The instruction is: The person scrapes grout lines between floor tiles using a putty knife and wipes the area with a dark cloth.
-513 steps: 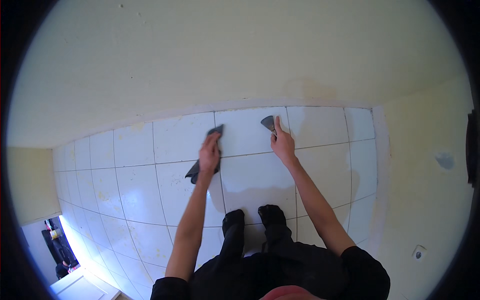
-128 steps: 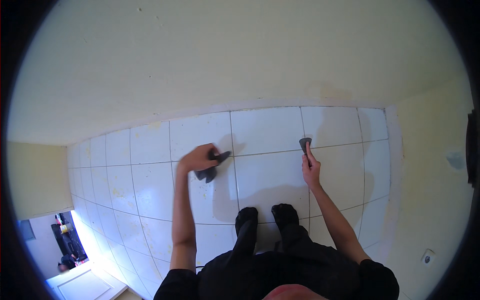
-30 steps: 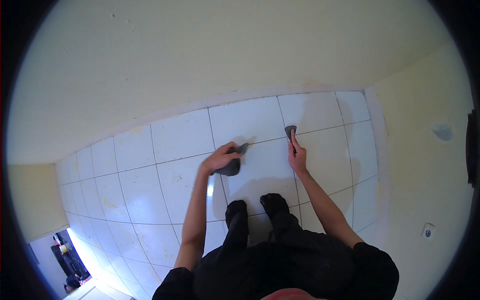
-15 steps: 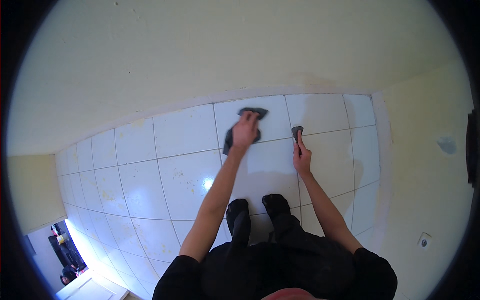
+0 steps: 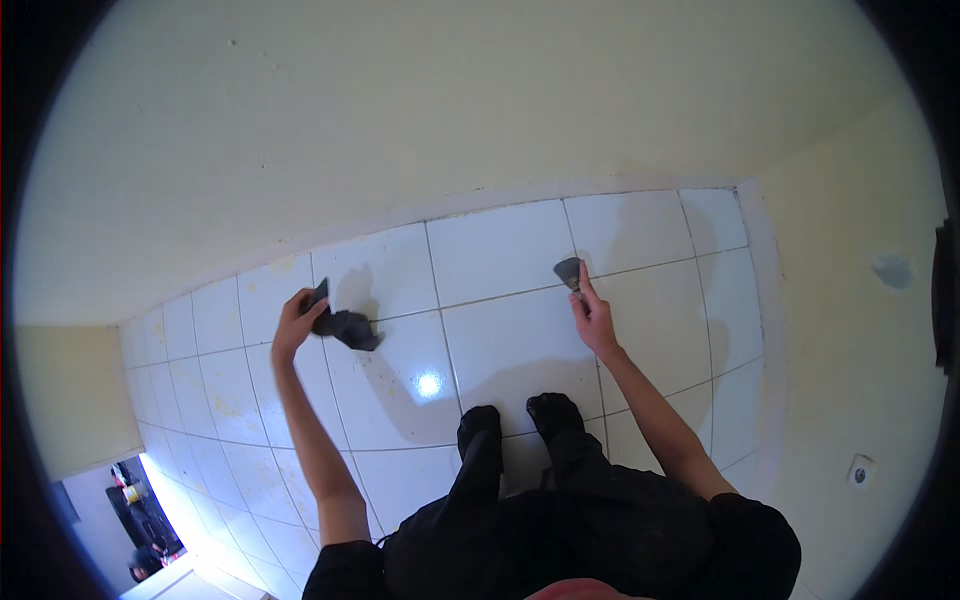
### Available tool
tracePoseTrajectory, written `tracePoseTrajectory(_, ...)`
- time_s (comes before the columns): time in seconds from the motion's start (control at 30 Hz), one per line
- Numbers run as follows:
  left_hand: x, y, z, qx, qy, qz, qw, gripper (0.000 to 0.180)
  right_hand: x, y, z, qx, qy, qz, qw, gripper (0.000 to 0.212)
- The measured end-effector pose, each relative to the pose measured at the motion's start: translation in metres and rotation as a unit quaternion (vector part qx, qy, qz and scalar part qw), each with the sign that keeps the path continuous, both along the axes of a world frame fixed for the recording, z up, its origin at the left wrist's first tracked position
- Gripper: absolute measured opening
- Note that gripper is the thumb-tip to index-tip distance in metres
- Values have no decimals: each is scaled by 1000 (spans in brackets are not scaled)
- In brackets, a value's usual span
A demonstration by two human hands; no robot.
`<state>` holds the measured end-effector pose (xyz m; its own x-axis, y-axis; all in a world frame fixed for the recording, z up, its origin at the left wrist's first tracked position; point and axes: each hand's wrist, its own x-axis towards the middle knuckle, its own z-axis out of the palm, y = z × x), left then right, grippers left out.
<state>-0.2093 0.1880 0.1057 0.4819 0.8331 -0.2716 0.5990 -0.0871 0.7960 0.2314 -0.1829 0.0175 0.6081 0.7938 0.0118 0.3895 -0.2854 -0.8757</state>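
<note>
A dark grey cloth (image 5: 350,329) hangs from my left hand (image 5: 293,323), whose fingers are closed on it. That hand is out to the left over the white floor tiles (image 5: 510,340), and the cloth's shadow falls beside it. In my right hand (image 5: 596,322) is a putty knife (image 5: 570,271), gripped by its handle with the index finger stretched along it. Its wide dark blade points toward the far wall. Whether the blade touches the tile I cannot tell.
A cream wall (image 5: 480,100) runs along the far side, and another wall (image 5: 830,330) with a socket (image 5: 860,470) stands at the right. Yellowish specks dot the left tiles. My feet (image 5: 553,412) in black socks are close in. A doorway opens at lower left, with a person (image 5: 146,565) beyond.
My left hand has swung left with the cloth, off the far middle tile and up from the floor. My right hand has shifted slightly left, still holding the putty knife.
</note>
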Motion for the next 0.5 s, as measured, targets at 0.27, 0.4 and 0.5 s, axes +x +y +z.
tracePoseTrajectory(0.27, -92, -55, 46, 177, 321, 125, 922, 37, -32, 41, 45, -77, -103, 188, 974, 45)
tracePoseTrajectory(0.4, -135, -44, 55, 124, -15, 237, 963, 24, -44, 37, 48, -88, 62, 258, 960, 25)
tracePoseTrajectory(0.5, -125, -58, 87, 272, 200, 155, 928, 24, -50, 31, 45, -81, -45, 271, 958, 20)
